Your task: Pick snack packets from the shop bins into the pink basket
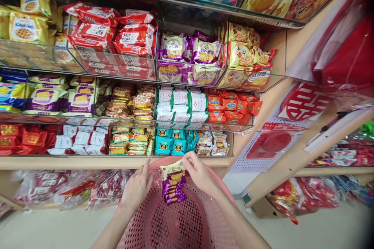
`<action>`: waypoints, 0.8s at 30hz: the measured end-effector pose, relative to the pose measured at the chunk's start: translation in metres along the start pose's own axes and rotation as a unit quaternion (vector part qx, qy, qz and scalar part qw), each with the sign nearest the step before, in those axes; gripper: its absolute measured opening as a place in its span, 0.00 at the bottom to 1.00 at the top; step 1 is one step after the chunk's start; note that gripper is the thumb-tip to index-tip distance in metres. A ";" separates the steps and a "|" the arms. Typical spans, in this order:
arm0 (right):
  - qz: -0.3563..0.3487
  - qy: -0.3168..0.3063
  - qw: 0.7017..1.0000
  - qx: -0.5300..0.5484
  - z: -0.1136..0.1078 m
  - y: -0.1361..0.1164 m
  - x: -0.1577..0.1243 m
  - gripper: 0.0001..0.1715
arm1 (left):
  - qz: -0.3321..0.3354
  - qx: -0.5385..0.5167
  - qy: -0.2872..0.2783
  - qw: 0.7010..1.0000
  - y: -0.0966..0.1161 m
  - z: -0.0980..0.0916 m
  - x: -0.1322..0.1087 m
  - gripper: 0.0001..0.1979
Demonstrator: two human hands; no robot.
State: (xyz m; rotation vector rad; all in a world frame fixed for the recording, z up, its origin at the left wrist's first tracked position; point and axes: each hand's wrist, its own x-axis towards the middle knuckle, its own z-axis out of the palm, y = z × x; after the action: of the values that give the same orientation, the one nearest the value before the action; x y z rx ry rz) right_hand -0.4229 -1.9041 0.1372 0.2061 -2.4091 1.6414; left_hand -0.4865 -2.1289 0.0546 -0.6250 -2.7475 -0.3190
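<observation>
My right hand (196, 169) pinches the upper end of a cream-and-purple cookie packet (173, 169) over the far side of a pink plastic basket (210, 210). Below that packet, several purple cookie packets (173, 192) lie overlapped in a row against the basket's inner wall. My left hand (137, 184) rests at the basket's left rim, thumb and fingers apart and fairly straight, with no packet in it. Its palm side is hidden. Matching purple-and-cream packets (206, 51) fill a compartment on the shelf above.
Glass-fronted shelves (128, 120) of wrapped snacks rise ahead, with teal packets (171, 142) just beyond the basket. Under the lowest board lie bagged red goods (108, 186). A wooden side panel (269, 109) and red hanging decorations (305, 101) stand to the right.
</observation>
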 end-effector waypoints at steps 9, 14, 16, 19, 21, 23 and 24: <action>0.114 0.069 0.986 0.102 0.015 0.048 0.006 0.14 | -0.006 0.004 0.017 1.000 0.003 -0.001 -0.002 0.25; 0.248 0.065 0.945 0.201 0.027 0.062 0.011 0.12 | -0.009 0.004 0.016 1.000 0.004 -0.002 -0.005 0.25; 0.282 0.057 0.934 0.213 0.031 0.065 0.012 0.14 | -0.008 0.004 0.015 1.000 0.004 -0.002 -0.005 0.25; 0.303 0.054 0.926 0.220 0.036 0.069 0.014 0.15 | -0.005 0.005 0.008 1.000 0.004 -0.001 -0.005 0.26; 0.306 0.058 0.924 0.224 0.039 0.073 0.015 0.16 | -0.005 0.005 0.005 1.000 0.004 -0.001 -0.005 0.26; 0.307 0.063 0.923 0.226 0.040 0.076 0.017 0.16 | -0.008 0.005 0.006 1.000 0.004 -0.001 -0.005 0.25; 0.307 0.065 0.922 0.227 0.041 0.077 0.018 0.17 | -0.009 0.006 0.007 1.000 0.004 -0.001 -0.005 0.25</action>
State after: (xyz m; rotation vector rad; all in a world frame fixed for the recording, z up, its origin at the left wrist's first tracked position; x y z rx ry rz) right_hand -0.4622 -1.9137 0.0583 -0.6357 -2.0642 2.3720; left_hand -0.4805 -2.1276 0.0543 -0.5922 -2.7407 -0.3088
